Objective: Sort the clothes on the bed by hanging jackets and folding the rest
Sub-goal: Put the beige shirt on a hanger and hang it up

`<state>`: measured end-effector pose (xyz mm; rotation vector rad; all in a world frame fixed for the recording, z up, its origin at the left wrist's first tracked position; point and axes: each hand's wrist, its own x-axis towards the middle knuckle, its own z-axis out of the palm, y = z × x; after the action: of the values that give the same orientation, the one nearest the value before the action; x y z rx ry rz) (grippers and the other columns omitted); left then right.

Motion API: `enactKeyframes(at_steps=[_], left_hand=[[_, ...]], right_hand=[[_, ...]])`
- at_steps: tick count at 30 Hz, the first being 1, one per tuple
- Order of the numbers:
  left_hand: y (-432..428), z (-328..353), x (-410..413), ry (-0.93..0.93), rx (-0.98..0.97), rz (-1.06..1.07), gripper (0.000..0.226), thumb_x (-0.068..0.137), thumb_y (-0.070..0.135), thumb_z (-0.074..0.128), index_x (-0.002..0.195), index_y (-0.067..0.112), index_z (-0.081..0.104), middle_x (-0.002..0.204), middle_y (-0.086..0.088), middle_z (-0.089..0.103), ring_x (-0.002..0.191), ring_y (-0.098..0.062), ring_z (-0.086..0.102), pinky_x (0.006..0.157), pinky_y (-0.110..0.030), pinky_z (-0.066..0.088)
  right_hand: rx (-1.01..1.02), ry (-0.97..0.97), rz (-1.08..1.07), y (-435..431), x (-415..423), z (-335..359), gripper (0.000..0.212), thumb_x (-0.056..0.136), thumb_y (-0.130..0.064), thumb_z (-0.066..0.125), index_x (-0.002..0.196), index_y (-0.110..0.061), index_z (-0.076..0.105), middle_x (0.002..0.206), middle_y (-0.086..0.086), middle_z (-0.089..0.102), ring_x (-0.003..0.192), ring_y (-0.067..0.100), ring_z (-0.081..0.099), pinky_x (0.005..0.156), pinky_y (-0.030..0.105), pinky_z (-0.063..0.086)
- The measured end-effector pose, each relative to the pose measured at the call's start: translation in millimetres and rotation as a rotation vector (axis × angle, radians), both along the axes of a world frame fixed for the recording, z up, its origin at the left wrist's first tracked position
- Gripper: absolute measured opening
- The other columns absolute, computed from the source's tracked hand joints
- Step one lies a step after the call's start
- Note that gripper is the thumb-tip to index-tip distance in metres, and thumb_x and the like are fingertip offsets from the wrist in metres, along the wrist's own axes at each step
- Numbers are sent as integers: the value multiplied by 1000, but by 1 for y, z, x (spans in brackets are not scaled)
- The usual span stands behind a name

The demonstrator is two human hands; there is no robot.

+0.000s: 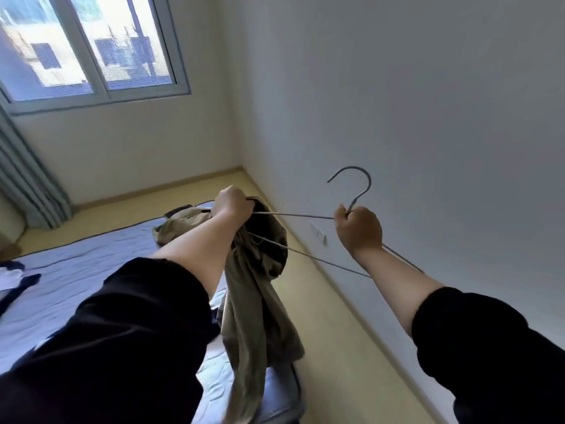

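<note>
2 hands are at work on 1 garment. Your left hand (232, 205) has its fingers curled round a bunched upper part of the olive jacket (253, 301). Your right hand (357, 229) is closed round the neck of the wire hanger (369, 183), just below the hook. The jacket hangs from your left fist over the right edge of the bed (91, 264), its tail trailing down to the mattress.

1 arm of the hanger runs into the cloth at your left hand, so I judge you are seating the first shoulder. Hold the hanger level and push that arm fully into the shoulder. Then draw the other shoulder over the far arm and centre the collar at the hook, since thin wire lets cloth slide. Dark and white clothes (12, 280) wait at the bed's left.
</note>
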<state>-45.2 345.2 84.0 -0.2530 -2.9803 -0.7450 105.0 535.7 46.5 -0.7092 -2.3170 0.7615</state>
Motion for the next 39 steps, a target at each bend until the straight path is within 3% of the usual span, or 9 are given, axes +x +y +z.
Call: enactKeyframes(at_steps=[9,19,23,26,29,31,33,35,39], left_hand=[[59,36,27,210,1,-470,23,81,21,57,97,25,73,100,-1,70,95,-25,62,74,-27,46],[88,54,64,264,329,-609,23,86,20,59,104,21,73,104,3,72,98,-18,62,80,-23,42],[75,53,64,110,318,-790,66,82,16,62,144,24,39,110,-2,65,93,-14,61,85,-23,46],[59,56,55,102,282,-877,76,84,21,64,149,28,26,94,3,62,73,-2,57,74,-24,47],[42,62,34,641,160,-746,65,85,30,62,144,26,34,120,-1,54,102,-10,49,90,-31,41],[33,70,14,797,25,-627,58,87,32,61,140,23,40,132,-4,47,123,-22,41,107,-46,32],[27,79,0,685,-98,-568,36,93,31,54,127,20,51,125,-6,53,124,-27,43,111,-48,25],[25,86,-7,564,-84,-573,14,96,20,45,97,15,58,100,-8,61,101,-32,56,89,-39,37],[19,80,-9,437,54,-604,21,95,18,48,76,14,56,71,-2,54,70,-27,47,62,-29,32]], right_hand=[[-40,42,-64,9,-2,25,53,98,-28,43,47,-14,38,48,-1,42,49,21,42,49,27,25],[-133,151,-191,3,-11,62,44,98,-32,40,62,-9,54,57,3,52,54,20,52,51,25,36],[-245,278,-264,11,-6,70,46,95,-26,42,51,-12,45,48,1,45,45,16,43,47,24,29],[-312,348,-295,11,-7,79,46,92,-24,43,48,-12,41,47,2,42,46,18,42,47,26,29],[-313,378,-289,12,-7,87,48,90,-23,45,44,-12,35,43,1,36,43,18,36,47,26,25],[-285,404,-278,14,-5,92,49,90,-22,45,44,-13,32,42,0,33,42,17,33,46,26,24],[-230,419,-272,14,-4,96,49,91,-23,45,44,-13,31,43,0,31,42,17,31,47,27,24],[-154,405,-264,14,-3,100,51,92,-25,46,45,-13,29,43,0,29,41,16,28,47,27,22],[-41,448,-232,14,1,102,46,95,-32,52,55,-13,40,50,-3,39,49,16,38,46,26,26]])
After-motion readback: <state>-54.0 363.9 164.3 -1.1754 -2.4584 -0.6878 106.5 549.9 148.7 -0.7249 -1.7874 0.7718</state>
